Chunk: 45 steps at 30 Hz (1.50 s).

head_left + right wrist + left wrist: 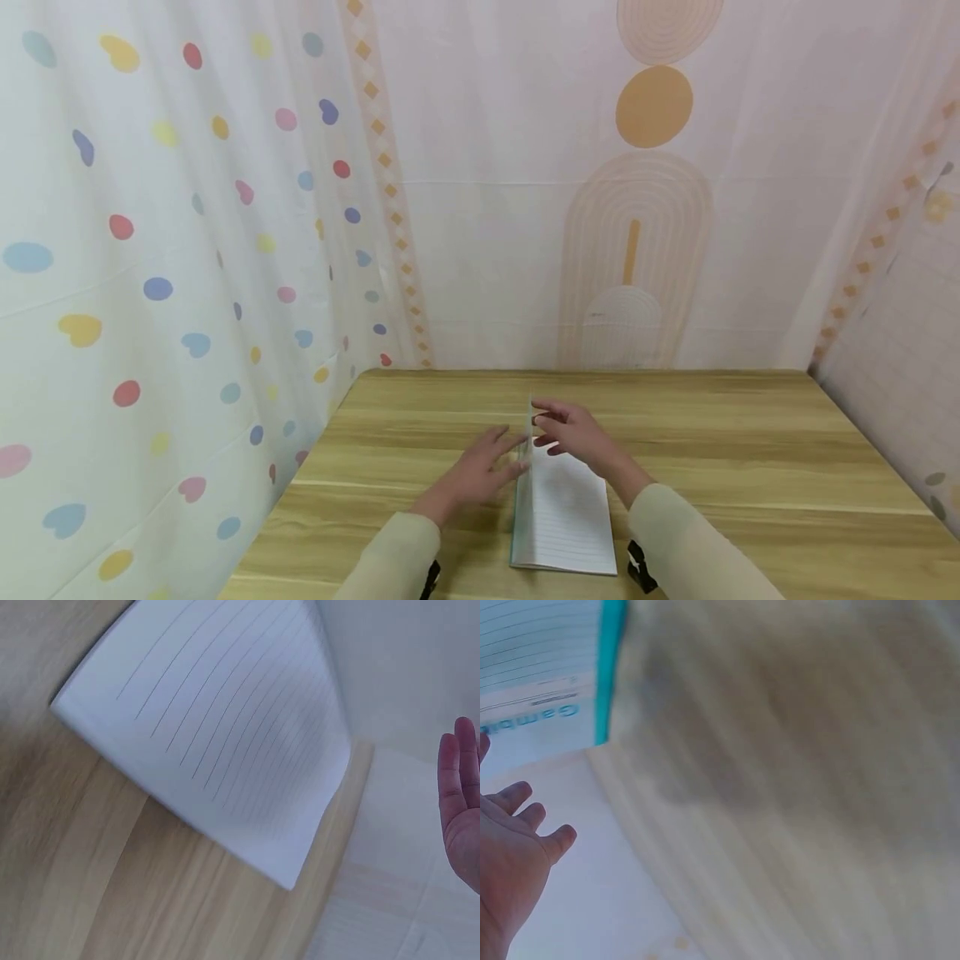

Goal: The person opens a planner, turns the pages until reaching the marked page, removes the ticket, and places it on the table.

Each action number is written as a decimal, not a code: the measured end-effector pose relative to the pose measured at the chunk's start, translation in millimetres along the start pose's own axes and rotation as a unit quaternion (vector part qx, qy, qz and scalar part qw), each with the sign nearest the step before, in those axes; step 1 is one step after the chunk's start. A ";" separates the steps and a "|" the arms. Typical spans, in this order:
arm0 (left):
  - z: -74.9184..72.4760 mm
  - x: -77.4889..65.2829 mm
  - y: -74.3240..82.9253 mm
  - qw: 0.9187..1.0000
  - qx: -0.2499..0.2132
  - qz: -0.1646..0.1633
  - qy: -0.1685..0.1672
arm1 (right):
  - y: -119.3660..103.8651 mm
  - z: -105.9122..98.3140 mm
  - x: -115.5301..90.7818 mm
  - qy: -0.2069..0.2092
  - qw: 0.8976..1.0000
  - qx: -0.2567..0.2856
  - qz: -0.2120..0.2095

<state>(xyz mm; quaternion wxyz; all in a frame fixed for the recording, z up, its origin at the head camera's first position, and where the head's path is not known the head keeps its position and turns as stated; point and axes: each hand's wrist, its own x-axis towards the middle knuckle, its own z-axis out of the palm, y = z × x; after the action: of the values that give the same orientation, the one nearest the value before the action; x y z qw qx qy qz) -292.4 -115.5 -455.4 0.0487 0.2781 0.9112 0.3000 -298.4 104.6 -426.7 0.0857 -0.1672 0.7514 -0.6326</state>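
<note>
A lined notebook (573, 508) lies on the table, and a leaf (525, 517) stands nearly upright along its left side. In the left wrist view, a lined page (536, 660) carries teal lettering and has a teal edge (609, 671) beside it. My left hand (480, 475) is at the left of the raised leaf, fingers spread and tips close to it. From the other side, my right hand (573, 429) reaches to the leaf's top edge, fingers loosely extended. Straight fingers (450, 776) show in the right wrist view, beside the pale raised sheet (405, 667).
The wood-grain table (750, 467) extends on both sides of the notebook. A patterned curtain (480, 275) hangs behind its far edge, and a dotted curtain (187, 275) runs down the left. Another pale curtain (907, 333) hangs at the right.
</note>
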 end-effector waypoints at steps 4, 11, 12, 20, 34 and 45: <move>-13.7 3.1 5.4 0.999 -0.043 -0.014 0.023 | -5.1 8.7 1.0 -0.021 1.000 -0.005 -0.003; -30.7 4.0 5.8 0.996 -0.071 -0.034 0.050 | 0.4 18.9 -0.9 -0.045 0.997 -0.057 -0.016; -32.2 3.6 4.3 0.996 -0.069 -0.032 0.055 | 4.1 20.0 -1.5 -0.039 0.996 -0.074 -0.022; -43.4 -6.6 -10.0 0.993 -0.081 -0.015 0.081 | 42.7 22.4 -20.2 0.000 0.934 -0.358 -0.005; -47.3 -25.2 -43.2 0.991 -0.099 -0.065 0.068 | 80.7 1.1 -44.3 -0.021 0.863 -0.502 0.049; -26.4 -37.3 -67.7 0.994 -0.077 -0.072 -0.003 | 87.3 -18.4 -62.6 -0.018 0.864 -0.501 0.043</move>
<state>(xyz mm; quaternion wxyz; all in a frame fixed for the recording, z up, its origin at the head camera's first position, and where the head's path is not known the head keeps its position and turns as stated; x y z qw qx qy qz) -300.2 -194.3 -475.7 0.0947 0.2083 0.9027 0.3643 -259.0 156.6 -514.0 0.0311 -0.1659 0.9719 -0.1640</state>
